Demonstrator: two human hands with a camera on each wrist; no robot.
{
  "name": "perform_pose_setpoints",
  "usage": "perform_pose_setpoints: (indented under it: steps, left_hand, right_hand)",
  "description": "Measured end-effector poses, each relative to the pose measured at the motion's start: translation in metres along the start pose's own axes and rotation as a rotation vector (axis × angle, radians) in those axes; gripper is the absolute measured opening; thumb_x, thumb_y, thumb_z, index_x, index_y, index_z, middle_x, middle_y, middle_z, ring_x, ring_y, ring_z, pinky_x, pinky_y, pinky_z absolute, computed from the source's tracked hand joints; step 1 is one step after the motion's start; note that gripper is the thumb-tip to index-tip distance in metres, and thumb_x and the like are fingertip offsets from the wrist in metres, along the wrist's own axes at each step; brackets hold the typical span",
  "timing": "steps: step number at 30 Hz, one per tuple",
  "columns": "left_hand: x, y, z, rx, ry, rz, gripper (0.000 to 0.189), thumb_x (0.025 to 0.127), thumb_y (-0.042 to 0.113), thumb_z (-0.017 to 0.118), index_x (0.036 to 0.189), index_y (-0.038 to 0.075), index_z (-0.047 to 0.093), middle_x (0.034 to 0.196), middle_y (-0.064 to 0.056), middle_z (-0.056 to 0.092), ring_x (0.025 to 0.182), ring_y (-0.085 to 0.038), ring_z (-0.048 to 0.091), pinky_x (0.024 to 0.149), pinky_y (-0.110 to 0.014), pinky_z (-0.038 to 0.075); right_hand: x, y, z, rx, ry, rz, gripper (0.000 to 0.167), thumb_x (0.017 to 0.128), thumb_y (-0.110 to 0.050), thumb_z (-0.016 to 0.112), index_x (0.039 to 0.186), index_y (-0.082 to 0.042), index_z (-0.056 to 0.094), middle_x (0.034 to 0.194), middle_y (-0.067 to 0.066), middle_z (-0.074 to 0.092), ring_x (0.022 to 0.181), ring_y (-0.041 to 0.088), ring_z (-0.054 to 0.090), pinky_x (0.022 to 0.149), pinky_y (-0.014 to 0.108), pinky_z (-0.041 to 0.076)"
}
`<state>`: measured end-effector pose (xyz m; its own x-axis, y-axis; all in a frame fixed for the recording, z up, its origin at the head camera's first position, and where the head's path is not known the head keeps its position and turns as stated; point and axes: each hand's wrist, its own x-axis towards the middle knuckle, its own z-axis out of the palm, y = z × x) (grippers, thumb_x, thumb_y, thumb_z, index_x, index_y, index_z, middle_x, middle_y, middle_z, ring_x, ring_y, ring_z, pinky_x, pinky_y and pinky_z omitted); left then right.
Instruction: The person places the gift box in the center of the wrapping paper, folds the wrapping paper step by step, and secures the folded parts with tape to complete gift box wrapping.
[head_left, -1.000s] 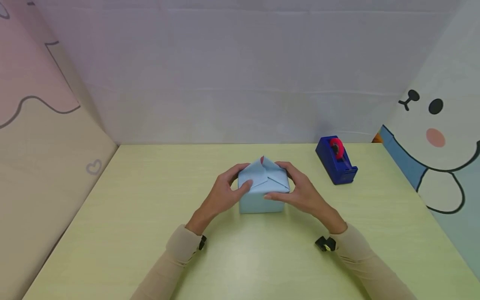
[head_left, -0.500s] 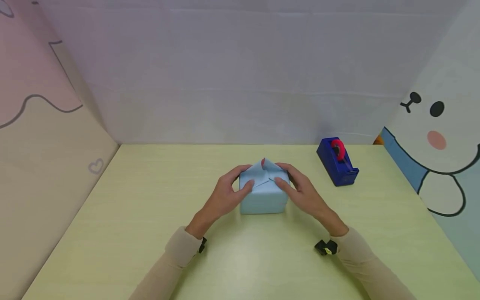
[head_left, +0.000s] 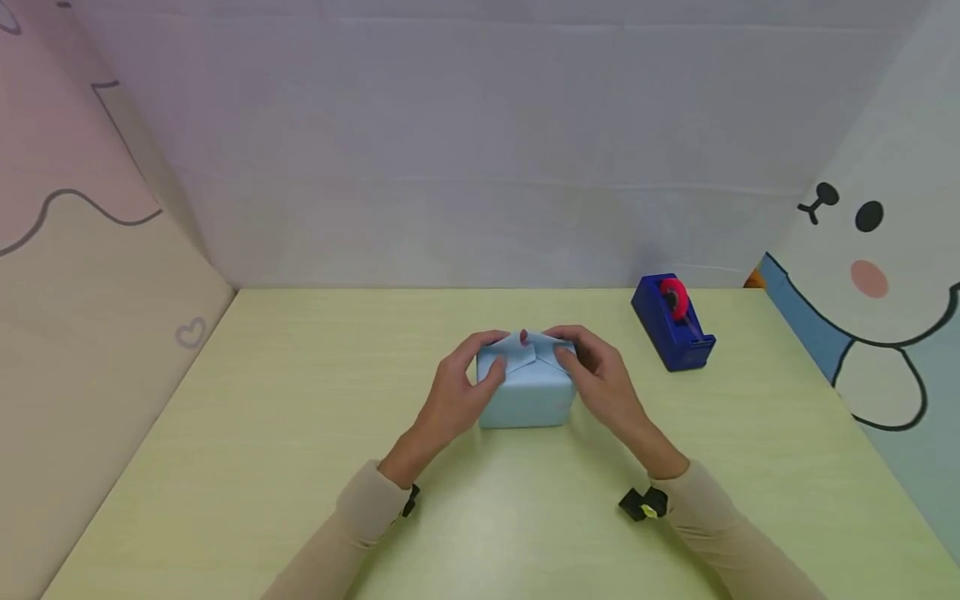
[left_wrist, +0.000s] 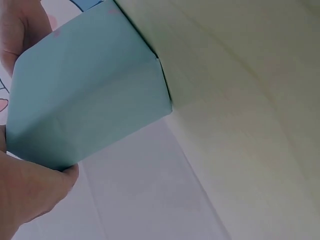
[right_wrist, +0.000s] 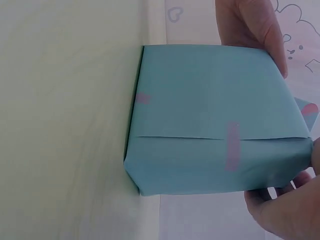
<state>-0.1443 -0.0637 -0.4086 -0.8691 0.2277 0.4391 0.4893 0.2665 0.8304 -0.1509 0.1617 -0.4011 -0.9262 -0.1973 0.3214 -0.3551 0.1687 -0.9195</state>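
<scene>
A box wrapped in light blue paper (head_left: 525, 404) stands on the table between both hands, its paper ends folded into overlapping flaps on top. At the far edge of the top, a small flap tip (head_left: 523, 337) shows red. My left hand (head_left: 456, 390) grips the left side, thumb on the top flap and fingers behind. My right hand (head_left: 609, 383) holds the right side, its thumb pressing the right flap. In the right wrist view, a strip of pinkish tape (right_wrist: 233, 147) crosses a paper seam on the box's side. The fingertips behind the box are hidden in the head view.
A blue tape dispenser (head_left: 673, 325) with a red roll stands at the back right of the pale table (head_left: 315, 433). A white cloth wall (head_left: 450, 167) closes off the back, and printed panels stand at both sides.
My right thumb has moved from the box's near face up onto the top flap. The raised flap tip at the back has been pressed lower. The box stays in about the same place.
</scene>
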Motion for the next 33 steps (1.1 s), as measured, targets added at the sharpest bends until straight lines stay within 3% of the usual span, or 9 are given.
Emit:
perform_pose_setpoints:
  steps: [6, 10, 14, 21, 26, 30, 33]
  left_hand:
    - [-0.001, -0.002, 0.0, -0.037, 0.027, 0.044, 0.029, 0.098, 0.002, 0.064, 0.125, 0.008, 0.069, 0.13, -0.003, 0.068, 0.132, -0.018, 0.057, 0.113, -0.038, 0.042]
    - [0.0, -0.003, 0.0, -0.048, 0.041, 0.09, 0.029, 0.095, -0.003, 0.066, 0.122, 0.006, 0.072, 0.127, -0.003, 0.07, 0.133, -0.017, 0.056, 0.114, -0.035, 0.041]
    - [0.0, -0.004, -0.002, -0.031, 0.042, 0.179, 0.029, 0.093, -0.005, 0.068, 0.119, 0.004, 0.074, 0.122, -0.005, 0.073, 0.125, -0.021, 0.062, 0.116, -0.039, 0.039]
    - [0.003, -0.007, -0.008, 0.082, -0.009, 0.389, 0.032, 0.088, -0.004, 0.077, 0.12, 0.0, 0.073, 0.12, -0.013, 0.072, 0.115, -0.028, 0.066, 0.102, -0.038, 0.053]
    - [0.005, -0.007, -0.013, 0.237, -0.068, 0.513, 0.046, 0.081, 0.008, 0.086, 0.123, -0.001, 0.073, 0.124, -0.015, 0.07, 0.117, -0.029, 0.065, 0.1, -0.033, 0.053]
    - [0.006, -0.007, -0.016, 0.329, -0.085, 0.589, 0.057, 0.074, 0.016, 0.091, 0.124, -0.001, 0.073, 0.124, -0.018, 0.069, 0.116, -0.032, 0.065, 0.1, -0.034, 0.054]
    - [0.006, -0.007, -0.016, 0.357, -0.083, 0.611, 0.059, 0.072, 0.018, 0.092, 0.125, -0.001, 0.072, 0.124, -0.019, 0.069, 0.115, -0.033, 0.066, 0.102, -0.037, 0.052]
  right_hand:
    - [-0.001, 0.006, 0.001, 0.017, 0.006, -0.093, 0.023, 0.103, 0.002, 0.054, 0.121, 0.0, 0.069, 0.121, 0.017, 0.068, 0.11, 0.016, 0.062, 0.096, 0.02, 0.049]
    - [-0.001, 0.01, 0.002, 0.028, 0.034, -0.177, 0.022, 0.101, 0.008, 0.055, 0.116, 0.002, 0.072, 0.118, 0.019, 0.07, 0.12, 0.023, 0.062, 0.106, 0.025, 0.046]
    - [-0.001, 0.013, 0.003, 0.044, 0.071, -0.25, 0.022, 0.097, 0.014, 0.058, 0.11, 0.005, 0.073, 0.115, 0.023, 0.07, 0.127, 0.028, 0.059, 0.112, 0.03, 0.042]
    - [0.001, 0.015, 0.003, -0.06, 0.117, -0.416, 0.029, 0.09, 0.021, 0.058, 0.104, 0.003, 0.077, 0.106, 0.019, 0.074, 0.108, 0.031, 0.065, 0.101, 0.026, 0.049]
    - [0.005, 0.017, 0.0, -0.155, 0.133, -0.545, 0.03, 0.085, 0.023, 0.06, 0.101, 0.004, 0.076, 0.102, 0.02, 0.074, 0.099, 0.037, 0.067, 0.098, 0.023, 0.05]
    - [0.006, 0.015, -0.003, -0.227, 0.109, -0.596, 0.03, 0.086, 0.02, 0.06, 0.104, 0.002, 0.075, 0.104, 0.016, 0.074, 0.098, 0.032, 0.069, 0.096, 0.021, 0.05]
    - [0.005, 0.012, -0.007, -0.317, 0.083, -0.61, 0.026, 0.09, 0.013, 0.061, 0.108, 0.0, 0.074, 0.107, 0.013, 0.074, 0.099, 0.028, 0.07, 0.097, 0.02, 0.049]
